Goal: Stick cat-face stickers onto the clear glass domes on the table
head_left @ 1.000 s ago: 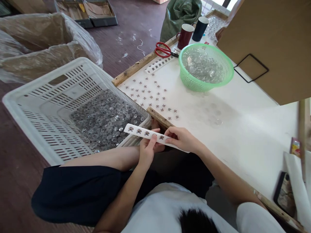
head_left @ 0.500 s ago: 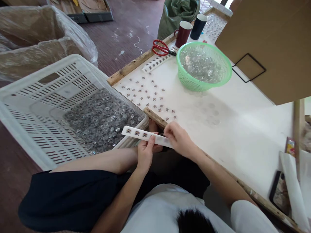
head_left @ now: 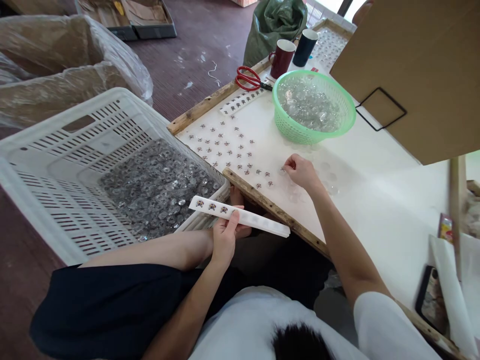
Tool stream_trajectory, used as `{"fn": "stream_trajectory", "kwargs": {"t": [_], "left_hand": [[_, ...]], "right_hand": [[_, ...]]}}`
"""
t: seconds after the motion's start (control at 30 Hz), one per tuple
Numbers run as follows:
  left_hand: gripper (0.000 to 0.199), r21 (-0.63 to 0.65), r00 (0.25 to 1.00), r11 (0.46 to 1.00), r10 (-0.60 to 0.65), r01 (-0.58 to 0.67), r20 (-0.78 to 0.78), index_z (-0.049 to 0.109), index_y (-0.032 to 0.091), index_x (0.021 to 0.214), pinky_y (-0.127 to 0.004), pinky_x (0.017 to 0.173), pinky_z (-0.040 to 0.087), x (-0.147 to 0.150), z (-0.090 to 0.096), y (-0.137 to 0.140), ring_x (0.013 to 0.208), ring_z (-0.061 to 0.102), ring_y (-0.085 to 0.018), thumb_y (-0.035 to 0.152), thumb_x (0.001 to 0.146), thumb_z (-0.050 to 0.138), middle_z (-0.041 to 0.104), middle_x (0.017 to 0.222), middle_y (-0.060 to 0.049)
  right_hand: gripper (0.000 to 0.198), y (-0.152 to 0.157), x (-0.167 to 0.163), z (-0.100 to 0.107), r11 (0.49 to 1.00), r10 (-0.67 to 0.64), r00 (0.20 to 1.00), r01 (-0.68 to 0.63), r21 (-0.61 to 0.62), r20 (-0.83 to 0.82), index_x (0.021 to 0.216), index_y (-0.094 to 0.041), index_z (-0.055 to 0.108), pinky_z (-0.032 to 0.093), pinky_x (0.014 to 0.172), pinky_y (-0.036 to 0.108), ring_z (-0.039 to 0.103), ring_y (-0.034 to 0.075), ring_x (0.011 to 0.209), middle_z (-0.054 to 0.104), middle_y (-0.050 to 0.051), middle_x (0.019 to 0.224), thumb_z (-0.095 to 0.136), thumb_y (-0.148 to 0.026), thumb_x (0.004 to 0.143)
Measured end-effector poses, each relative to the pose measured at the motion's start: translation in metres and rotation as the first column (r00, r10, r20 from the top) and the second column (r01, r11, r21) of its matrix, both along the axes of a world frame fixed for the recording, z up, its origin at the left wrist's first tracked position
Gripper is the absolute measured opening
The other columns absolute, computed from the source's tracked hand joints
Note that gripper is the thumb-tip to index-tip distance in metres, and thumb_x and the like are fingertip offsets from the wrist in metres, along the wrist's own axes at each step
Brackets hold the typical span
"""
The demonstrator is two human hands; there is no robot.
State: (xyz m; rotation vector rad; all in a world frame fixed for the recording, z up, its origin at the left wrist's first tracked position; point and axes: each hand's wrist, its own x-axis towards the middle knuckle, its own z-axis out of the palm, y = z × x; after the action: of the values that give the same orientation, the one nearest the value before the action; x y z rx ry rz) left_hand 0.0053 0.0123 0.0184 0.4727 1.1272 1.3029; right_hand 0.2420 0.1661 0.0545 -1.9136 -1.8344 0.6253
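Observation:
My left hand (head_left: 225, 237) pinches a white sticker strip (head_left: 258, 222) with a few small animal-face stickers at its left end; the rest of the strip is bare. Over the white tabletop (head_left: 360, 200), my right hand (head_left: 301, 171) has its fingertips pinched together at a small dark-printed sticker (head_left: 284, 169), near the surface. Left of that hand, rows of similar animal-face stickers (head_left: 225, 143) lie on clear discs. Beyond it stands a green basket (head_left: 315, 134) full of clear domed pieces.
A white crate (head_left: 45, 165) of clear pieces stands left. Red-handled scissors (head_left: 247, 79), another sticker strip (head_left: 240, 102), a maroon mug (head_left: 282, 59) and a dark mug (head_left: 305, 47) are at the back. A cardboard box (head_left: 412, 65) rises right; a phone (head_left: 431, 295) lies nearer.
My right hand has left the strip and moved right and up to the tabletop with a sticker at its fingertips. My left hand keeps the strip in nearly the same place.

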Motion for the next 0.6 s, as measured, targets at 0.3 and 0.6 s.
{"fn": "stream_trajectory", "kwargs": {"t": [0.3, 0.6], "left_hand": [[0.033, -0.004, 0.999, 1.0, -0.031, 0.031, -0.015, 0.072, 0.017, 0.1, -0.027, 0.066, 0.058, 0.001, -0.004, -0.001, 0.074, 0.068, -0.017, 0.042, 0.08, 0.07, 0.072, 0.083, -0.004], [0.049, 0.028, 0.997, 0.997, -0.073, 0.074, -0.038, 0.063, 0.023, 0.127, -0.028, 0.066, 0.059, 0.0, -0.002, -0.003, 0.077, 0.064, -0.017, 0.042, 0.082, 0.069, 0.067, 0.089, -0.003]], "right_hand": [[0.011, 0.0, -0.019, -0.012, 0.994, 0.083, 0.981, -0.093, 0.051, 0.174, 0.081, -0.02, 0.061, 0.04, 0.069, 0.03, 0.054, 0.019, 0.073, 0.061, 0.007, 0.083, 0.053, -0.013, 0.078], [0.023, -0.033, -0.047, 0.009, 0.972, 0.079, 0.996, -0.086, 0.218, 0.037, 0.105, -0.019, 0.062, 0.044, 0.072, 0.033, 0.057, 0.018, 0.074, 0.06, 0.009, 0.099, 0.058, -0.018, 0.083]]}}
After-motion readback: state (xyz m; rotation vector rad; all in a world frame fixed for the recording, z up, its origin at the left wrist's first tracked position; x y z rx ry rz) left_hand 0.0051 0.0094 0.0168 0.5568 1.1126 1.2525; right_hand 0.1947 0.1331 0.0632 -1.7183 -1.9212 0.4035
